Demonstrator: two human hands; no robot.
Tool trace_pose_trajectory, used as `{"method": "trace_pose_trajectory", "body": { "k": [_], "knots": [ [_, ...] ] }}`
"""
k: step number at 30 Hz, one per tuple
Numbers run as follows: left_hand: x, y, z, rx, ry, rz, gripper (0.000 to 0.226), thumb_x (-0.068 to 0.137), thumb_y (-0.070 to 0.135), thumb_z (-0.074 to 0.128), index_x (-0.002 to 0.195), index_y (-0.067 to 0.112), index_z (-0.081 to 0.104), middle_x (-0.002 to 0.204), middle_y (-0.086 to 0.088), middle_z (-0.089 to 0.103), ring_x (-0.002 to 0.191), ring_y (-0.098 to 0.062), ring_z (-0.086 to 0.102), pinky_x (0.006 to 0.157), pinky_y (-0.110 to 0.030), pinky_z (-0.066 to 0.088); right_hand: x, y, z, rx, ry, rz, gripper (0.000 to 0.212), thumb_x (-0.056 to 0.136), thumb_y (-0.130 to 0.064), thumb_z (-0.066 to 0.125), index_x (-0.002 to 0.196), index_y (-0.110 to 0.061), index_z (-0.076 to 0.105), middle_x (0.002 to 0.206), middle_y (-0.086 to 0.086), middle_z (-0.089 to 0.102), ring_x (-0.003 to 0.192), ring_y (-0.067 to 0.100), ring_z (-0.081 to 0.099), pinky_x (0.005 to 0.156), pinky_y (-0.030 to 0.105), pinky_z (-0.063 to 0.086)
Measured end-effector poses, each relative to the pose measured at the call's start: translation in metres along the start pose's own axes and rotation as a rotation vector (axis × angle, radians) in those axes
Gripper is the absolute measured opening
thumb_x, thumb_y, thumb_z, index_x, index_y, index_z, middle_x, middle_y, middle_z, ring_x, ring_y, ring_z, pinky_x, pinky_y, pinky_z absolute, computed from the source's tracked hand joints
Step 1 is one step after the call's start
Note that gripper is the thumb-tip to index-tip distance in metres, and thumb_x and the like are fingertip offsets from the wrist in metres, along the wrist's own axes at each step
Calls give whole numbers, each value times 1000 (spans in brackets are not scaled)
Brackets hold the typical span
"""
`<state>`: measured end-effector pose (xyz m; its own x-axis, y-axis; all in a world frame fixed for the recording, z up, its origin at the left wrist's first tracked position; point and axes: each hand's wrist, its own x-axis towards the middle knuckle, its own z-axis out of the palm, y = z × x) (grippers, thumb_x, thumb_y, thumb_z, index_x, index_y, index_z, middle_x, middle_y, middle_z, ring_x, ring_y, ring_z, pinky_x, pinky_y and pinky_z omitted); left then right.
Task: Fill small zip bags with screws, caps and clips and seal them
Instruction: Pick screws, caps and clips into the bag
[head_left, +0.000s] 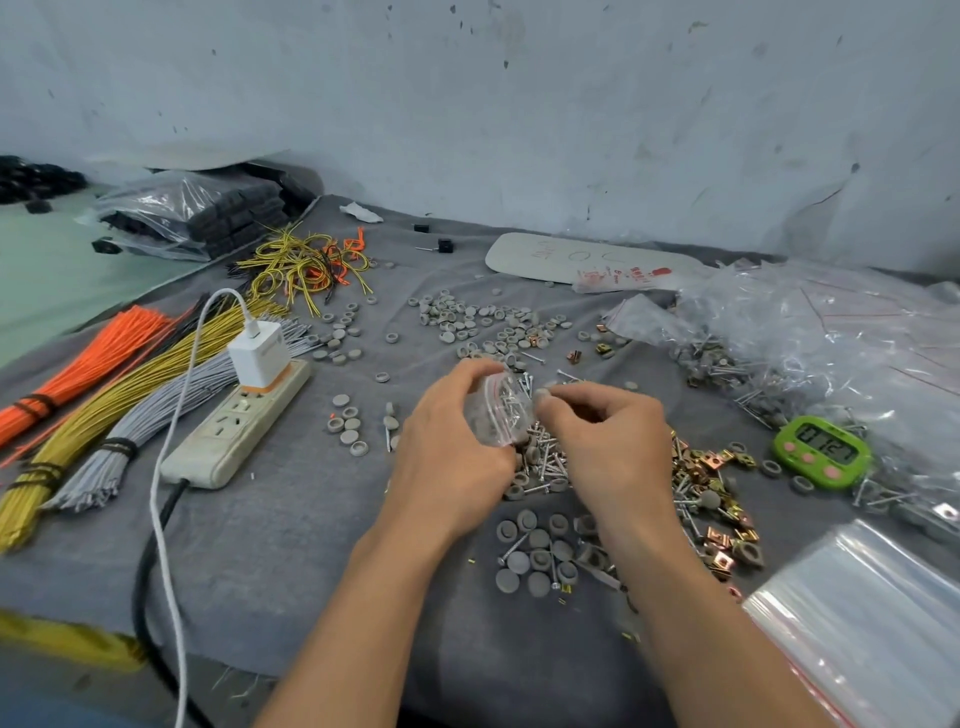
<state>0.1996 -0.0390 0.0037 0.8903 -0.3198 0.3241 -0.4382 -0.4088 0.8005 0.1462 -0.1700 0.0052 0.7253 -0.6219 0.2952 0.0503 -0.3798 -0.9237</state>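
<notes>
Right now I am watching both hands working to the right of the long white plastic power strip (234, 436), which I am taking as my marker on the grey cloth (291, 545). The left hand (452, 441) is curling its fingers round a small clear zip bag with a red seal strip (496, 410), holding it well to the right of the power strip. Silver screws are showing through the plastic. The right hand (608, 436) is meeting the zip bag from its right side, with thumb and forefinger pressing together in a pinch on the bag's edge and the other fingers curling loosely. I cannot tell whether a small part is also sitting between those two fingertips.

Under the hands a loose pile of silver metal screws (545, 457) is lying. Nearer to me, also right of the power strip, round grey plastic caps (535, 556) are lying scattered. Brass-coloured square metal clips (711, 467) are lying farther right again, and beyond them a green oval digital timer (821, 452) is showing digits. A stack of empty clear bags (872, 613) is sitting farthest from the power strip, at the near right. On the power strip a white cube charger (258, 353) is sitting plugged in, and to its left bundled orange, yellow and grey wires (104, 410) are lying side by side.
</notes>
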Motion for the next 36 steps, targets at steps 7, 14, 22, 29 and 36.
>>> {"method": "trace_pose_trajectory", "body": {
  "k": [7,14,22,29,36],
  "knots": [
    [1,-3,8,52,-59,19,73,72,12,73,128,51,47,120,18,64,111,-6,59,87,-24,46,2,-8,7,2,-179,-43,35,73,-25,84,67,-58,74,125,-18,68,112,7,67,100,43,53],
    [1,-3,9,31,-61,21,70,74,10,71,123,53,48,112,14,68,104,-9,63,87,-33,53,2,-9,16,-1,-323,-10,30,83,-26,70,78,-54,78,149,-9,57,138,4,50,115,40,42],
    [0,-2,2,-41,24,-28,77,67,1,65,125,48,49,114,19,64,100,-3,59,76,-5,39,8,5,5,-308,-108,86,23,90,-17,70,95,-37,79,92,-21,75,66,-4,62,71,19,49],
    [0,-2,-10,-81,74,-54,74,64,15,61,128,48,47,116,17,65,103,-13,62,82,-26,46,0,-5,20,-796,-386,-79,27,88,-20,68,108,-35,78,109,1,74,114,25,60,106,38,44],
    [0,-5,-16,-93,57,-86,80,68,4,67,124,57,43,114,22,62,92,-19,65,79,-35,52,3,-4,17,-855,-312,-63,18,94,-26,67,109,-35,74,112,-5,73,115,21,60,110,38,40]
  ]
}}
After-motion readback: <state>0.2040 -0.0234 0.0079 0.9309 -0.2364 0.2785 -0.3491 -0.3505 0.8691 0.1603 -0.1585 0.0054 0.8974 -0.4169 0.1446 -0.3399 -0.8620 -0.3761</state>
